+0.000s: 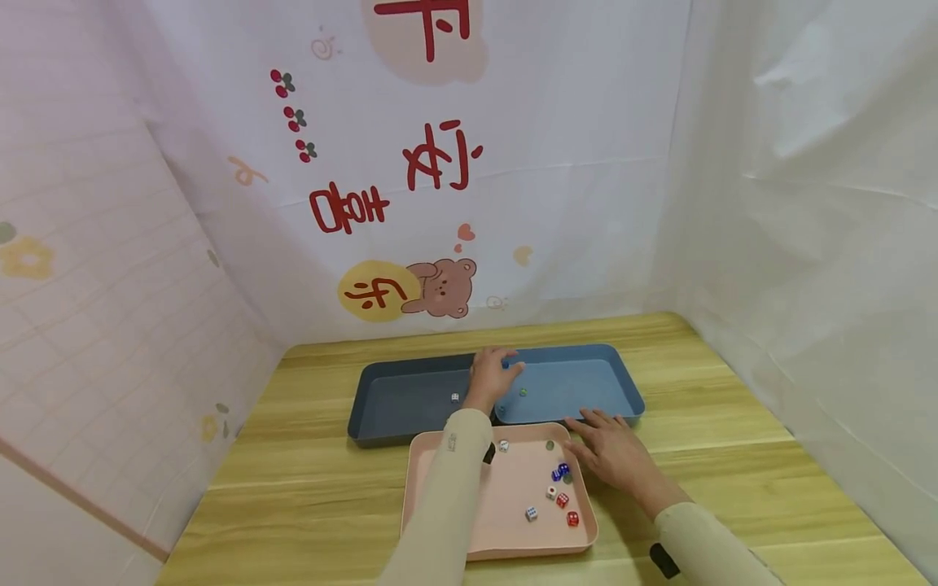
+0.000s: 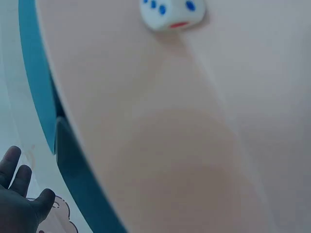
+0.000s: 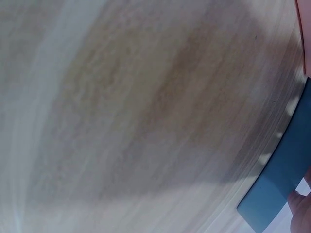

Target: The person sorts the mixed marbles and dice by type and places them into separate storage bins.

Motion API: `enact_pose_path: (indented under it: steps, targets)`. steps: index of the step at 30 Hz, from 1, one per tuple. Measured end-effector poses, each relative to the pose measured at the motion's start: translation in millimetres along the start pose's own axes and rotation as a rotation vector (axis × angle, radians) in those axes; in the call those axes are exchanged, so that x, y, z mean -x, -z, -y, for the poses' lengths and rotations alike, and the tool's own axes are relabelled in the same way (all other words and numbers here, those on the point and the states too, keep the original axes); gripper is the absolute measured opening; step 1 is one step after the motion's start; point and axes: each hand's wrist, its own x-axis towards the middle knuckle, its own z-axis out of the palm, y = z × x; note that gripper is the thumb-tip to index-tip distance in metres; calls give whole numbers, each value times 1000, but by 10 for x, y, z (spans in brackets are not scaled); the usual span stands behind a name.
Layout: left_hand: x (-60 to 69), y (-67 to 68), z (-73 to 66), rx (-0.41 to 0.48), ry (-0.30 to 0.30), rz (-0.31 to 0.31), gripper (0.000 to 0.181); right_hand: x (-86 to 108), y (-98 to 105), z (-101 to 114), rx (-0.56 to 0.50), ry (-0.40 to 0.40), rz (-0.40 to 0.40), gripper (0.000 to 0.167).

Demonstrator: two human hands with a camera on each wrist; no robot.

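Note:
My left hand (image 1: 493, 378) hovers over the adjoining rims of a dark blue tray (image 1: 410, 362) and a lighter blue tray (image 1: 589, 352), fingers and thumb spread, holding nothing visible. A small green die (image 1: 523, 392) lies in the lighter tray beside it. One white die (image 1: 455, 398) is in the dark tray. My right hand (image 1: 611, 448) lies near the corner of the pink tray (image 1: 506, 556), fingers extended by the lighter tray's near rim; contact cannot be told. In the pink tray are red dice (image 1: 573, 518), blue dice (image 1: 563, 469), greenish dice (image 1: 550, 445) and white dice (image 1: 531, 513).
The trays sit on a wood-grain table (image 1: 293, 505), the pink one in front of the two blue ones. My left forearm (image 1: 447, 496) crosses the pink tray and hides part of it. White printed cloth (image 1: 586, 203) hangs behind and at both sides.

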Motion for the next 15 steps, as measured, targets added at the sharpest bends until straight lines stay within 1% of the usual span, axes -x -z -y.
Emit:
enact_pose_path:
  steps: [4,7,10,15]
  targets:
    - [-8,56,9,4,-5,1,37,6,6,7,4,0,-3,48]
    - [10,105,11,8,-1,6,39,7,1,10,3,0,-6,48]
    - [49,164,3,17,4,4,39,3,-13,13,3,5,-7,49]
    - [129,237,-4,42,-11,-9,37,3,-17,10,11,3,-16,48]
